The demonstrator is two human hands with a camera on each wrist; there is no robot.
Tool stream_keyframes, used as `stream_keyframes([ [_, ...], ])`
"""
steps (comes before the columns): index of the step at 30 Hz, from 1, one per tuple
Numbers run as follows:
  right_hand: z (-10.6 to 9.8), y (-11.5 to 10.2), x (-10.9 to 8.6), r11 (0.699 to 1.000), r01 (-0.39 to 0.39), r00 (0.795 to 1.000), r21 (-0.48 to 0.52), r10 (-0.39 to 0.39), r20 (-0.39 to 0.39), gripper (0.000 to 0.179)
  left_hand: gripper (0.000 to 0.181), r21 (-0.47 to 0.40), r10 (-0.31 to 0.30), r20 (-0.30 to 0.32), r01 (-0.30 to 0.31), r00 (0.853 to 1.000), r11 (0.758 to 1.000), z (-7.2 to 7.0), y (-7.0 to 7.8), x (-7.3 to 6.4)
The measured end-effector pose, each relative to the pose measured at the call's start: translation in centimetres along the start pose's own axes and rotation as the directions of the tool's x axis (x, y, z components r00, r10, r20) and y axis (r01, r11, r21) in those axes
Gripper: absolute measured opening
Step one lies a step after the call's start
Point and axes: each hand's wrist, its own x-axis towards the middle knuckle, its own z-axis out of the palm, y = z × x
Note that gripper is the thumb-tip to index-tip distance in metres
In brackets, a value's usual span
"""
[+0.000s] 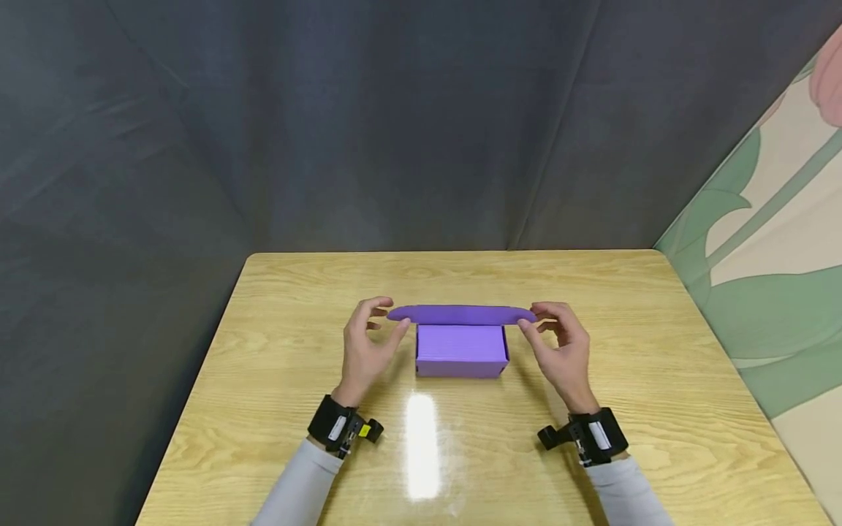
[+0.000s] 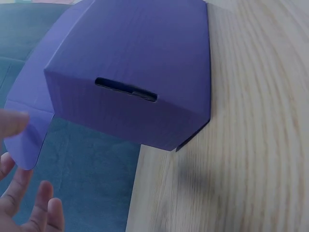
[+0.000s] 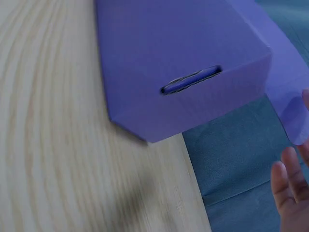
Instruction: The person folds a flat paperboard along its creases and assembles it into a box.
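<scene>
A small purple cardboard box (image 1: 460,351) sat near the middle of a pale wooden table (image 1: 296,292), its long lid (image 1: 460,315) raised along the box's far edge and stretching past both of its ends. The person's left hand (image 1: 365,348) was at the lid's left end, to the left of the box, with thumb and fingers curved and appearing to pinch the rounded side flap (image 2: 26,140). The right hand (image 1: 559,349) mirrored it at the lid's right end, fingers likewise bent around that tip (image 3: 289,113). The wrist views showed a slot (image 2: 126,90) in each short end wall of the box, and fingertips (image 2: 14,122) only just meeting the flaps.

The risks, judging from this: the grip looked light and sat at the very tips, so a flap could slip free or crease. The box itself was unheld, so any uneven pull on the lid might skid or twist it across the glossy table. A flap that missed its slot could buckle the thin card.
</scene>
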Motion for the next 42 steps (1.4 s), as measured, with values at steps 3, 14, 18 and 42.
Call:
stream_keyframes([
  [3, 0.4, -0.4, 0.1, 0.997, 0.049, 0.999, -0.052, -0.049, -0.005, 0.037, 0.038, 0.029, 0.020, -0.030, -0.020, 0.999, 0.999, 0.1, 0.2, -0.1],
  [14, 1.0, -3.4, 0.7, 0.991, 0.092, 0.996, -0.098, -0.093, -0.010, 0.028, 0.021, 0.014, 0.077, -0.027, -0.077, 0.997, 0.997, 0.3, 0.5, 0.2],
  [18, 1.0, -3.4, 0.7, 0.989, 0.102, 0.994, -0.104, -0.104, -0.021, 0.025, 0.019, 0.024, 0.093, -0.044, -0.092, 0.995, 0.995, 0.4, 0.5, 0.1],
  [42, 1.5, -4.5, 0.8, 0.942, 0.265, 0.959, -0.207, -0.279, -0.045, 0.020, 0.011, 0.051, 0.150, -0.126, -0.145, 0.981, 0.988, 0.0, 1.1, -0.4],
])
